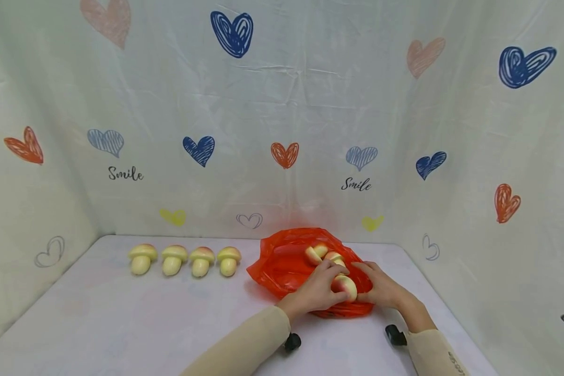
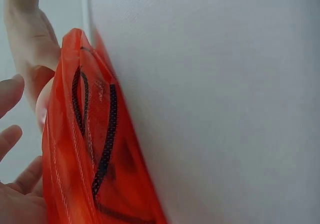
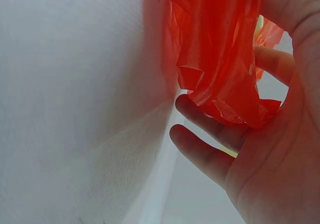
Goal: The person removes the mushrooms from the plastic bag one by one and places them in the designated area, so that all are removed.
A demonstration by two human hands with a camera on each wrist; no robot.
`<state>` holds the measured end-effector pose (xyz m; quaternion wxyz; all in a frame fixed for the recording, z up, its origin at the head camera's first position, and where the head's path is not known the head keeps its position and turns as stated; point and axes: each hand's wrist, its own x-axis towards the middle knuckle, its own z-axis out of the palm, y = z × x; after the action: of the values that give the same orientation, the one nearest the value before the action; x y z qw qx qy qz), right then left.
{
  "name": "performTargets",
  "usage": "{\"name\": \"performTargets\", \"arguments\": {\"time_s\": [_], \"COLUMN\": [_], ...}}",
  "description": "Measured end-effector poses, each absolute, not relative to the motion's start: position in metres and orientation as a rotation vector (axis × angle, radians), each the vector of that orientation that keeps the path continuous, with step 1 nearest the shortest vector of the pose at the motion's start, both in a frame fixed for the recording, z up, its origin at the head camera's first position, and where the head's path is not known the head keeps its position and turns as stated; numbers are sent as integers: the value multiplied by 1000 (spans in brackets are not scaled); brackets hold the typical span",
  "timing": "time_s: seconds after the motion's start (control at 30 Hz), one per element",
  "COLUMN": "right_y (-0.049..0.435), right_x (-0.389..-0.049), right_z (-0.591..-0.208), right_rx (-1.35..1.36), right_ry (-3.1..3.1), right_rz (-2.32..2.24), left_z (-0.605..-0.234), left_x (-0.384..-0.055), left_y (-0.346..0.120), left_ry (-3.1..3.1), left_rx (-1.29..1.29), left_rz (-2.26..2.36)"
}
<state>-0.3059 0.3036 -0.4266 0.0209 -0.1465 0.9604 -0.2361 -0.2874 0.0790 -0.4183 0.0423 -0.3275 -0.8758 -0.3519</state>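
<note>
The fingers of the left hand (image 1: 312,287) are parted and arched over a pale mushroom (image 1: 344,288); whether it is pinched by them cannot be told. The fingers of the right hand (image 1: 380,286) are spread, with the plastic of a red bag (image 1: 282,261) touched between thumb and fingers. The mushroom is seen at the bag's near right part, between both hands. Behind it, further mushrooms (image 1: 315,253) are held in the bag, partly covered by the left hand. Four mushrooms (image 1: 200,261) are set in a row on the white table (image 1: 122,324), left of the bag. The pale mushroom's rounded cap is tinged pink.
</note>
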Motion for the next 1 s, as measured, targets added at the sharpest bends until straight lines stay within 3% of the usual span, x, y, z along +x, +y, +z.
{"name": "performTargets", "arguments": {"time_s": [1.0], "right_y": [302], "right_x": [-306], "right_z": [-425], "right_rx": [-436], "right_ry": [2968], "right_rz": [-746], "left_z": [-424], "left_x": [-298], "left_y": [92], "left_ry": [-2829], "left_rx": [-894], "left_rz": [-1018]}}
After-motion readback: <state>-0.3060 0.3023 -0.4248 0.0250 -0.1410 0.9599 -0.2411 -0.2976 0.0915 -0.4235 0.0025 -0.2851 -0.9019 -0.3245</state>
